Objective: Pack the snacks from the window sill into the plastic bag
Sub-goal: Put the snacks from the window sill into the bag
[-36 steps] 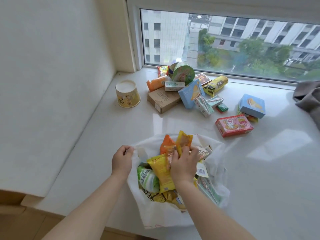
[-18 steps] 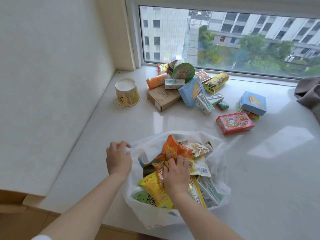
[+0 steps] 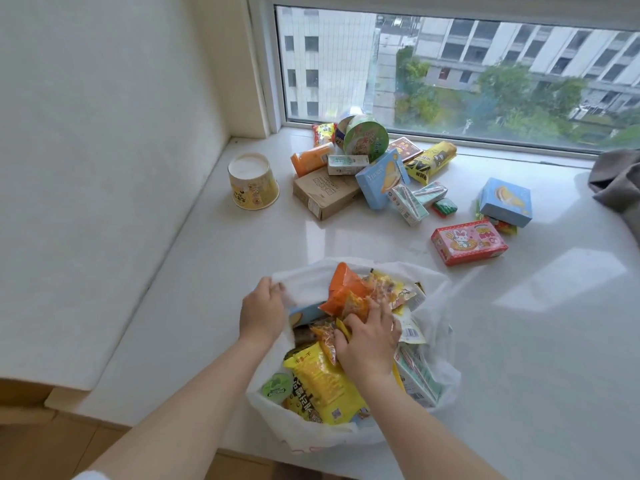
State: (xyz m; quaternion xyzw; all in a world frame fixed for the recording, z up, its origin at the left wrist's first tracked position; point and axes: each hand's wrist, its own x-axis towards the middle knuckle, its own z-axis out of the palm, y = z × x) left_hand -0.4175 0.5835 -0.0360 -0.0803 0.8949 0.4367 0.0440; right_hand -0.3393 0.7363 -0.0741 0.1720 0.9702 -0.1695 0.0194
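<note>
- Plastic bag (image 3: 440, 299): white, lying open on the window sill (image 3: 519, 358) at its near edge, mouth upward, crammed with snack packets.
- Left hand (image 3: 261, 311): at the bag's left rim, forearm reaching in from the lower left; fingers curled over the rim and pinching the film, holding the mouth open.
- Right hand (image 3: 369, 336): inside the bag's mouth, palm down, forearm entering from the lower right; fingers bent and spread over a small orange-yellow packet (image 3: 355, 306), pressing it among the contents. Whether the fingers close fully round it cannot be told.
- Bag contents: an orange packet (image 3: 341, 289) at the far side, a large yellow packet (image 3: 322, 386) at the near side, a green-lidded cup (image 3: 275, 386) at the near left, a pale green carton (image 3: 415, 375) at the right.
- Beyond the bag, toward the window (image 3: 450, 64): a heap of unpacked snacks, including a brown box (image 3: 322, 192), a green bowl (image 3: 365, 138) and a light blue box (image 3: 381, 178).
- Left of the heap: a yellow paper cup (image 3: 252, 181), upside down.
- Right of the heap: a red box (image 3: 467, 242) and a second blue box (image 3: 505, 202), both well apart from the bag.
</note>
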